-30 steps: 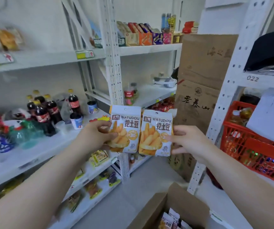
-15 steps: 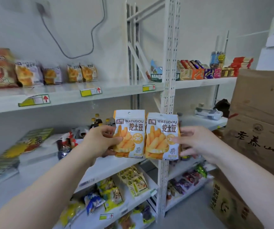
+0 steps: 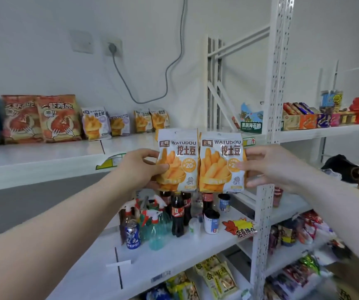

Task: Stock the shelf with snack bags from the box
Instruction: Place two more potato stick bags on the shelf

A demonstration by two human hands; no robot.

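Note:
I hold two white WATUDOU snack bags printed with yellow fries, side by side and upright at chest height. My left hand (image 3: 139, 167) grips the left bag (image 3: 177, 161) by its left edge. My right hand (image 3: 267, 166) grips the right bag (image 3: 220, 162) by its right edge. Both bags hang just in front of the white upper shelf (image 3: 44, 156), where several bags of the same kind (image 3: 96, 123) stand along the back wall. The box is out of view.
Two large orange shrimp-snack bags (image 3: 42, 119) stand at the upper shelf's left. Below are cola bottles (image 3: 177, 211), spray bottles and a Pepsi can (image 3: 132, 234). A perforated white upright (image 3: 261, 234) rises right of my hands. Boxed snacks (image 3: 304, 118) fill the right-hand shelf.
My view has swung up and left from the floor box to the upper shelf. Both hands have risen with the bags, which now sit level with that shelf's front edge.

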